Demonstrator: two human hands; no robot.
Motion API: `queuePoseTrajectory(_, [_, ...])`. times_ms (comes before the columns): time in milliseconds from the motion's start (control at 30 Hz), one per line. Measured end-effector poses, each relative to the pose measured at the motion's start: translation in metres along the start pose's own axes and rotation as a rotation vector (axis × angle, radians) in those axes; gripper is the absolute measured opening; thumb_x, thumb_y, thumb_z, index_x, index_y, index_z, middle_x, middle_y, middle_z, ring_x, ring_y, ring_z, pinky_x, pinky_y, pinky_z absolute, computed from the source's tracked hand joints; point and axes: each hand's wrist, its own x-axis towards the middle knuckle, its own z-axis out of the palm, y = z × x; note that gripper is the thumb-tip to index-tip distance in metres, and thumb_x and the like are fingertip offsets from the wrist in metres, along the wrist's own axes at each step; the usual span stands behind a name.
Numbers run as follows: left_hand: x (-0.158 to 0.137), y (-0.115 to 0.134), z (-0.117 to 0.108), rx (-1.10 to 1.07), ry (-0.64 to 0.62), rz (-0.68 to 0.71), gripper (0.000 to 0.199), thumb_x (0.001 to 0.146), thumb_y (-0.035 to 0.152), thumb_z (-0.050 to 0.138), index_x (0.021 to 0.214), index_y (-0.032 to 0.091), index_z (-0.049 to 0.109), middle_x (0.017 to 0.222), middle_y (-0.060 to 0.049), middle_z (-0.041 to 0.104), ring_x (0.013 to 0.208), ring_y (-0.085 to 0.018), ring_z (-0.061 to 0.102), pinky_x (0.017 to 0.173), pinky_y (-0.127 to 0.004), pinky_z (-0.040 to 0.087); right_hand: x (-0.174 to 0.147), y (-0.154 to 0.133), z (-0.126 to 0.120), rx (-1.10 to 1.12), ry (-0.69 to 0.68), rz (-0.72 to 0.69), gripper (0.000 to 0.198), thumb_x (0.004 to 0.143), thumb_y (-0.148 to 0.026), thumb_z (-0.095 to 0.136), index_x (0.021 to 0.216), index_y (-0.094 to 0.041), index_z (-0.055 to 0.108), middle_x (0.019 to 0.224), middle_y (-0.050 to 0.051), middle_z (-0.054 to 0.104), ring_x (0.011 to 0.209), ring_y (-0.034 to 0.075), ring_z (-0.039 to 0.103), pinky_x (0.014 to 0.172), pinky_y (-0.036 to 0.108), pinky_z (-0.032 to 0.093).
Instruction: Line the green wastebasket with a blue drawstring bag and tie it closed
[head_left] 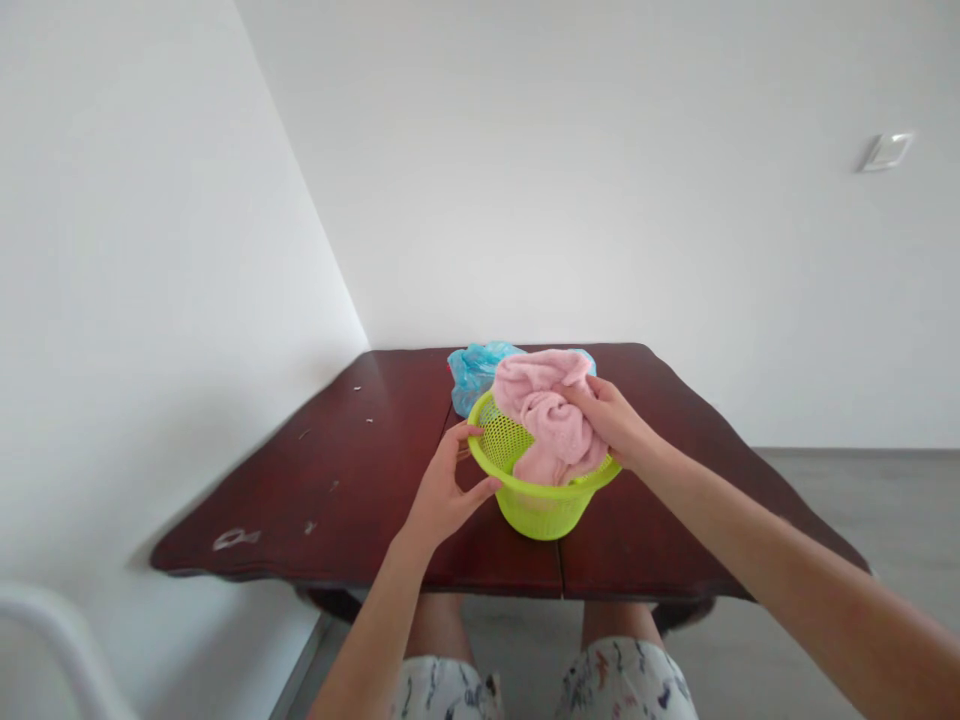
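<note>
A lime-green perforated plastic basket (541, 515) sits near the front edge of the dark red-brown table. My left hand (446, 490) grips its rim on the left, thumb and fingers closed on the edge. My right hand (611, 420) is shut on a crumpled pink cloth (555, 425), maybe a towel or garment, at its upper right side. The lower part of the cloth hangs inside the basket, and its top rises above the rim. Behind the basket lies a crinkled blue plastic bag (472, 375), partly hidden by the cloth.
The wooden table (322, 470) has a wavy edge, a seam down its middle and several pale scuffs on the left. White walls stand to the left and behind. A wall switch (888, 151) is at upper right. A curved white bar (52, 620) shows at lower left.
</note>
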Motion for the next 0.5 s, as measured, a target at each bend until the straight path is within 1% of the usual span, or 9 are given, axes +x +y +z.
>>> queuePoseTrajectory(33, [-0.003, 0.003, -0.001, 0.019, -0.013, -0.013, 0.076, 0.104, 0.062, 0.095, 0.163, 0.029, 0.061, 0.170, -0.021, 0.067, 0.152, -0.041, 0.073, 0.133, -0.068, 0.058, -0.003, 0.005, -0.001, 0.078, 0.070, -0.018, 0.045, 0.097, -0.061, 0.088, 0.123, -0.025, 0.081, 0.121, 0.012, 0.092, 0.116, 0.035, 0.088, 0.103, 0.050, 0.074])
queuePoseTrajectory(100, [-0.008, 0.009, -0.001, 0.041, -0.033, -0.035, 0.078, 0.107, 0.055, 0.093, 0.171, 0.032, 0.057, 0.175, -0.020, 0.065, 0.157, -0.041, 0.071, 0.137, -0.071, 0.055, -0.007, 0.013, -0.002, 0.132, 0.196, -0.099, 0.053, 0.093, -0.066, 0.091, 0.124, -0.025, 0.080, 0.125, 0.013, 0.091, 0.119, 0.036, 0.088, 0.104, 0.050, 0.074])
queuePoseTrajectory(200, [-0.009, 0.013, 0.000, 0.027, -0.044, -0.066, 0.079, 0.111, 0.051, 0.090, 0.179, 0.035, 0.052, 0.181, -0.019, 0.062, 0.158, -0.040, 0.072, 0.138, -0.075, 0.053, -0.009, 0.014, 0.002, 0.074, 0.363, -0.252, 0.053, 0.096, -0.067, 0.087, 0.124, -0.024, 0.077, 0.130, 0.015, 0.089, 0.124, 0.036, 0.085, 0.108, 0.051, 0.071])
queuePoseTrajectory(267, [-0.005, 0.010, -0.001, -0.021, -0.055, -0.122, 0.083, 0.111, 0.053, 0.089, 0.183, 0.038, 0.050, 0.180, -0.020, 0.064, 0.151, -0.040, 0.078, 0.134, -0.078, 0.058, -0.010, 0.010, 0.007, 0.002, 0.438, -0.348, 0.050, 0.099, -0.065, 0.082, 0.127, -0.023, 0.076, 0.132, 0.016, 0.087, 0.127, 0.036, 0.083, 0.111, 0.051, 0.068])
queuePoseTrajectory(300, [-0.003, 0.007, -0.002, -0.053, -0.060, -0.153, 0.086, 0.111, 0.054, 0.089, 0.185, 0.039, 0.048, 0.179, -0.020, 0.065, 0.146, -0.040, 0.081, 0.131, -0.079, 0.060, -0.011, 0.008, 0.010, -0.040, 0.459, -0.398, 0.046, 0.100, -0.062, 0.081, 0.126, -0.024, 0.075, 0.130, 0.015, 0.086, 0.125, 0.035, 0.082, 0.111, 0.051, 0.068])
queuePoseTrajectory(367, [0.002, 0.002, -0.003, -0.101, -0.054, -0.188, 0.089, 0.110, 0.057, 0.089, 0.186, 0.039, 0.047, 0.179, -0.022, 0.066, 0.142, -0.041, 0.083, 0.125, -0.080, 0.065, -0.015, 0.005, 0.015, -0.131, 0.462, -0.519, 0.033, 0.104, -0.053, 0.077, 0.121, -0.025, 0.073, 0.120, 0.013, 0.084, 0.115, 0.032, 0.080, 0.105, 0.049, 0.067])
queuePoseTrajectory(433, [0.005, -0.001, -0.004, -0.063, -0.012, -0.154, 0.089, 0.109, 0.058, 0.091, 0.185, 0.040, 0.049, 0.185, -0.022, 0.060, 0.151, -0.043, 0.079, 0.125, -0.079, 0.065, -0.022, 0.002, 0.020, -0.241, 0.418, -0.688, 0.021, 0.107, -0.043, 0.074, 0.120, -0.026, 0.072, 0.114, 0.011, 0.080, 0.106, 0.031, 0.077, 0.098, 0.048, 0.067])
queuePoseTrajectory(467, [0.004, 0.000, -0.004, -0.012, 0.023, -0.111, 0.088, 0.108, 0.058, 0.092, 0.184, 0.039, 0.051, 0.189, -0.021, 0.055, 0.159, -0.044, 0.073, 0.128, -0.078, 0.064, -0.026, 0.000, 0.023, -0.305, 0.379, -0.789, 0.020, 0.107, -0.038, 0.073, 0.124, -0.026, 0.073, 0.117, 0.011, 0.079, 0.107, 0.031, 0.077, 0.097, 0.048, 0.067])
queuePoseTrajectory(500, [0.002, 0.002, -0.005, 0.043, 0.068, -0.058, 0.087, 0.108, 0.059, 0.092, 0.182, 0.038, 0.052, 0.192, -0.020, 0.051, 0.167, -0.045, 0.067, 0.130, -0.077, 0.062, -0.030, -0.004, 0.027, -0.377, 0.333, -0.890, 0.024, 0.107, -0.033, 0.073, 0.131, -0.026, 0.074, 0.123, 0.013, 0.078, 0.112, 0.032, 0.077, 0.098, 0.048, 0.067])
